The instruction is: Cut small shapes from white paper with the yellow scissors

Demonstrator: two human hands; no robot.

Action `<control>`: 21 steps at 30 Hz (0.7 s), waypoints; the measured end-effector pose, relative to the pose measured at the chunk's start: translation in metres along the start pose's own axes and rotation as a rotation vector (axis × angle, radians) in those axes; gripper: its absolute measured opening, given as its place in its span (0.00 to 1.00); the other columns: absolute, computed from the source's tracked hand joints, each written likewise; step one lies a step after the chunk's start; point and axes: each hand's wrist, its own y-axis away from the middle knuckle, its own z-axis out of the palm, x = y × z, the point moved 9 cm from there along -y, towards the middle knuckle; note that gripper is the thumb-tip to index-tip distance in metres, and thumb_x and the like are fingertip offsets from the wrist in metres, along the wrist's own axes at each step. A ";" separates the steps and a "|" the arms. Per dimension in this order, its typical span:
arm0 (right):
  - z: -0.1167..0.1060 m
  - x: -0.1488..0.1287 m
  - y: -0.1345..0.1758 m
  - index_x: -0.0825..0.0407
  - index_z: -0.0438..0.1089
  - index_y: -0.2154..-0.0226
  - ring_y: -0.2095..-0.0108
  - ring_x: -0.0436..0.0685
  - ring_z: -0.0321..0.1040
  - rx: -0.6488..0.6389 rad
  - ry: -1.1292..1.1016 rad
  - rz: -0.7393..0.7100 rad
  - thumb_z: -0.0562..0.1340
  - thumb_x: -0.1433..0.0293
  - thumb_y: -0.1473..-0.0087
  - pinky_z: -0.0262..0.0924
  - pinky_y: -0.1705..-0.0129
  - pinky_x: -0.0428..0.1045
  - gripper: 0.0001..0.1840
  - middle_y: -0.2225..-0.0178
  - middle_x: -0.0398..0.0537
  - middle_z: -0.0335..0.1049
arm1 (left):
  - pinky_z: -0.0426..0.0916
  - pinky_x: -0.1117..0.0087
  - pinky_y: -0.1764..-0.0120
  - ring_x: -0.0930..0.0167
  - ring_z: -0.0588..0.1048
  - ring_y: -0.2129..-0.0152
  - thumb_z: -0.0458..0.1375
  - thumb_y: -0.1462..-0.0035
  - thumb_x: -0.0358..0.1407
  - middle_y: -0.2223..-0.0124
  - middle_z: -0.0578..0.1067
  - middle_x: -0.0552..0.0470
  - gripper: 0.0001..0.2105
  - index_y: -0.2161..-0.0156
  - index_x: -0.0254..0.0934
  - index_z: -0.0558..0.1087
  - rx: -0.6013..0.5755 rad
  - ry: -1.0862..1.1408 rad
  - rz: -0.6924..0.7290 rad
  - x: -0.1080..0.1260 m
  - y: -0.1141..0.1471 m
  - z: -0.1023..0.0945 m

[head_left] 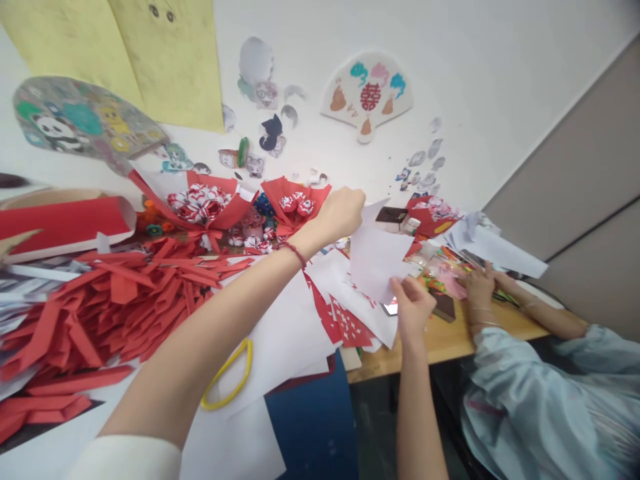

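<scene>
A white wall (pixel 290 27), with a painted fan (pixel 367 123) and small paper cut-outs on it, backs a crowded wooden table (pixel 425 350); take the white sheet (pixel 377 263) held up over that table as the landmark. The right hand (pixel 414 303) pinches its lower right corner between thumb and fingers, an edge grip that probably keeps the face flat and uncovered. The left hand (pixel 343 212) is curled in beside its upper left edge, but the fingertips are turned away, so I cannot tell whether they grip the paper. Holding it aloft likely keeps it apart from the loose papers below. Left of the sheet, red-wrapped bouquets (pixel 200 203) sit near the wall, perhaps to spare working room in front; farther left, red folded strips (pixel 125 310) are heaped together, seemingly for easy reach. Below and left, a yellow loop (pixel 249 363) rests on larger white papers (pixel 290 327). Right of it, a co-worker's hands (pixel 480 290) are among small colourful items.
</scene>
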 end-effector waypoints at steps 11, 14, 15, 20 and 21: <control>-0.010 0.000 0.025 0.59 0.74 0.66 0.69 0.57 0.72 0.115 0.049 0.049 0.71 0.58 0.58 0.69 0.62 0.53 0.22 0.69 0.52 0.76 | 0.67 0.61 0.53 0.61 0.76 0.58 0.48 0.42 0.27 0.60 0.79 0.40 0.15 0.55 0.34 0.75 0.111 0.177 -0.102 -0.011 0.035 -0.008; -0.001 -0.037 0.044 0.58 0.76 0.67 0.68 0.57 0.72 0.064 0.251 -0.170 0.67 0.61 0.51 0.68 0.61 0.53 0.15 0.70 0.51 0.76 | 0.67 0.62 0.53 0.62 0.77 0.59 0.49 0.41 0.29 0.62 0.79 0.43 0.15 0.55 0.35 0.75 0.178 0.308 -0.246 -0.042 0.062 -0.017; 0.006 -0.054 0.053 0.57 0.76 0.66 0.67 0.57 0.72 0.028 0.320 -0.287 0.66 0.64 0.48 0.68 0.59 0.53 0.12 0.69 0.51 0.76 | 0.67 0.64 0.54 0.63 0.77 0.60 0.49 0.41 0.29 0.64 0.79 0.44 0.15 0.54 0.34 0.75 0.191 0.323 -0.273 -0.050 0.073 -0.020; 0.038 -0.106 0.112 0.50 0.75 0.57 0.57 0.57 0.73 -0.238 0.355 -0.703 0.61 0.80 0.46 0.68 0.51 0.54 0.16 0.59 0.49 0.77 | 0.68 0.71 0.63 0.68 0.77 0.73 0.51 0.41 0.29 0.71 0.78 0.49 0.13 0.54 0.33 0.74 0.244 0.366 -0.388 -0.093 0.138 -0.023; 0.043 -0.110 0.122 0.49 0.75 0.56 0.56 0.57 0.73 -0.273 0.356 -0.748 0.61 0.82 0.46 0.68 0.50 0.54 0.18 0.59 0.49 0.77 | 0.67 0.71 0.65 0.70 0.76 0.75 0.50 0.41 0.30 0.72 0.78 0.50 0.13 0.54 0.33 0.73 0.274 0.384 -0.418 -0.102 0.152 -0.023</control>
